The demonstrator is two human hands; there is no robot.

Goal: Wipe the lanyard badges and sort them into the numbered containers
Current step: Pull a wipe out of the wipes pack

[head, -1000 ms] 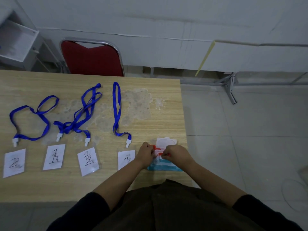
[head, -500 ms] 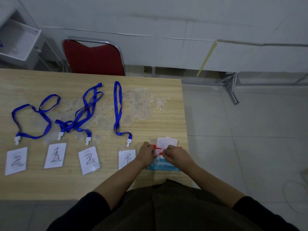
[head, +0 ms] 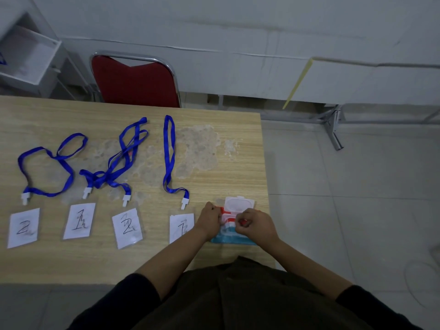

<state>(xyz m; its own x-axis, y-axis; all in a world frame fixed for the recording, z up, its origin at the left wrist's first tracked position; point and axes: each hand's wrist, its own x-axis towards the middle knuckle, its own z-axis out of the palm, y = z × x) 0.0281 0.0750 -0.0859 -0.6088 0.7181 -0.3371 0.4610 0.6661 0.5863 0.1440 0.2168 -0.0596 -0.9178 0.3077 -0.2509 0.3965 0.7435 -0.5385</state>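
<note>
Several badges on blue lanyards lie in a row on the wooden table (head: 71,263): a "2" badge (head: 23,226) at the left, a "1" badge (head: 80,220), another "2" badge (head: 128,226), and a badge (head: 180,227) marked "1" beside my left wrist. A wet-wipe pack (head: 234,211), red, white and blue with its white lid flipped open, lies near the table's right edge. My left hand (head: 209,219) grips the pack's left side. My right hand (head: 253,225) pinches something at the pack's opening, its fingers curled; what it pinches is hidden.
A red chair (head: 134,84) stands behind the table's far edge. A white tray-like shelf (head: 28,58) sits at the far left. The table's right edge runs just beside the pack, with tiled floor (head: 357,210) beyond. A worn pale patch marks the tabletop's middle.
Both hands stay on the wipe pack with only small shifts. The badges and lanyards have not moved.
</note>
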